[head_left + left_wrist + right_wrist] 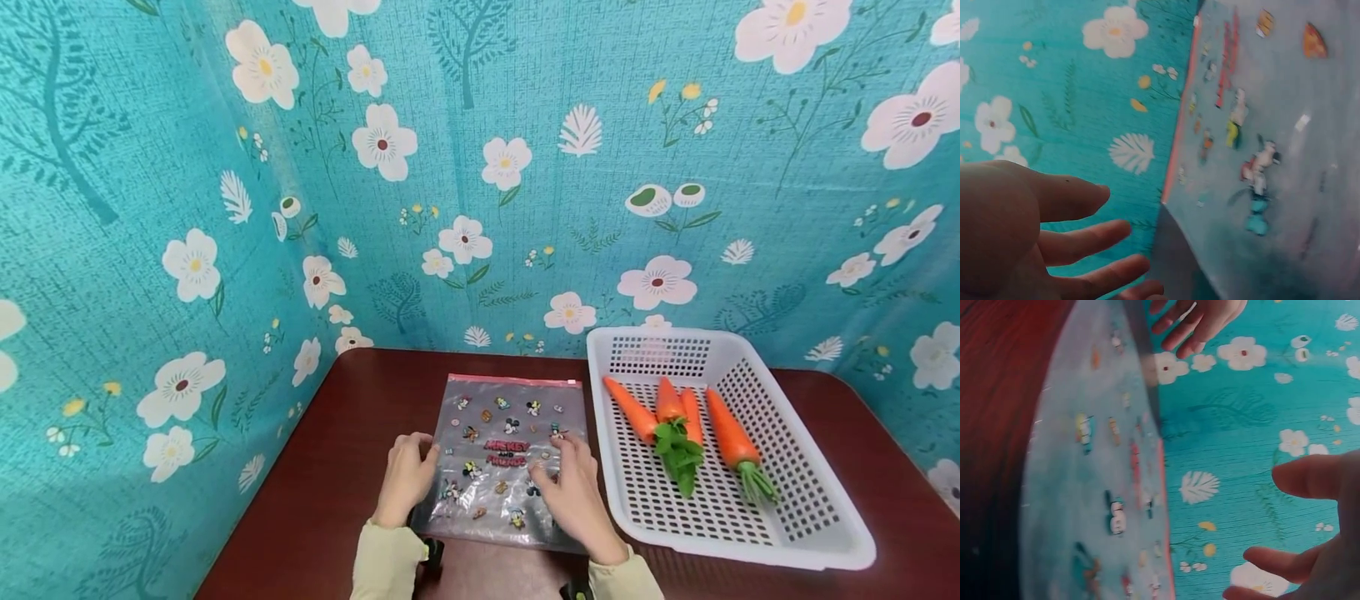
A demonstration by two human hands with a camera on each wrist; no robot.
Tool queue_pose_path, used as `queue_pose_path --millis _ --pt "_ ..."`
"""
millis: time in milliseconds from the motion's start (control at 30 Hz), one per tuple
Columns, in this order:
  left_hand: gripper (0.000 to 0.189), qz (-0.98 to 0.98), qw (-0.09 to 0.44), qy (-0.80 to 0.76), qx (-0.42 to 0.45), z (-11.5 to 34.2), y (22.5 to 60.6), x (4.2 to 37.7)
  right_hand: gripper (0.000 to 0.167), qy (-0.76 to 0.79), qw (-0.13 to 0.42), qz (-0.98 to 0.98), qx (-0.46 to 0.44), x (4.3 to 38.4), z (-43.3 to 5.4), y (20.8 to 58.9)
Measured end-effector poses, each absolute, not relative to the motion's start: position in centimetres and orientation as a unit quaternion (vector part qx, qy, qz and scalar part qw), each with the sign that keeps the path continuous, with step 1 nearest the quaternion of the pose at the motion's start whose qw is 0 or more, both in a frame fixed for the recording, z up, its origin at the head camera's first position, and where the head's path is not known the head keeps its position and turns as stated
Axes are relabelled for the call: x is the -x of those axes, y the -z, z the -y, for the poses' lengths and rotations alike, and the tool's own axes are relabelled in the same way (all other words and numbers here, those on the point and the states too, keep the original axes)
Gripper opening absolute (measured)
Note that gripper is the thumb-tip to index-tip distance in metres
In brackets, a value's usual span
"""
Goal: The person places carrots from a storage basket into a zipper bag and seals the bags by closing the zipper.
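Note:
A clear zip bag (pixel 491 421) printed with cartoon figures and red lettering lies flat on the table, its pink zip strip along the far edge. My left hand (pixel 407 482) is at the bag's left edge, fingers loosely bent and nothing gripped. Over the bag's right side hovers my right hand (pixel 573 492), thumb and fingers spread apart. In the left wrist view, the left fingers (pixel 1088 240) are extended beside the bag (pixel 1285 169). The right wrist view has the right thumb (pixel 1310 477) apart from the fingers, with the bag (pixel 1097 475) off to one side.
A white plastic basket (pixel 611 475) stands right of the bag, close to its edge. Inside lie several orange carrots (pixel 731 429) with green tops. The dark red-brown table (pixel 315 475) meets a teal floral cloth (pixel 465 300) behind and on the left.

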State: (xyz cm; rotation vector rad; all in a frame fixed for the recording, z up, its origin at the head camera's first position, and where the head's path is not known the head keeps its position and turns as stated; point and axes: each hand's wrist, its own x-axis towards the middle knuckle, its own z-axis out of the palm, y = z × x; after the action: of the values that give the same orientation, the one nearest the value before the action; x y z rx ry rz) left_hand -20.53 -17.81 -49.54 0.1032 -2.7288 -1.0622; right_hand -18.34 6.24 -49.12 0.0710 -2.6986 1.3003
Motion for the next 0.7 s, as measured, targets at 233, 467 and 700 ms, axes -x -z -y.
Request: queue_pose_path --millis 233,467,700 --pt "0.039 0.924 0.079 0.368 -0.071 18.4 51.8 20.9 0.057 -0.422 0.062 0.904 0.0 18.9 -5.8 50.5" --pt "0.042 0.92 0.083 0.377 -0.064 18.1 52.2 21.3 0.062 -0.42 0.058 0.905 0.038 19.7 -6.2 51.0" --pt "0.041 0.92 0.076 0.379 -0.068 18.3 52.1 21.7 0.065 -0.419 0.05 0.905 0.05 20.4 -6.6 51.4"
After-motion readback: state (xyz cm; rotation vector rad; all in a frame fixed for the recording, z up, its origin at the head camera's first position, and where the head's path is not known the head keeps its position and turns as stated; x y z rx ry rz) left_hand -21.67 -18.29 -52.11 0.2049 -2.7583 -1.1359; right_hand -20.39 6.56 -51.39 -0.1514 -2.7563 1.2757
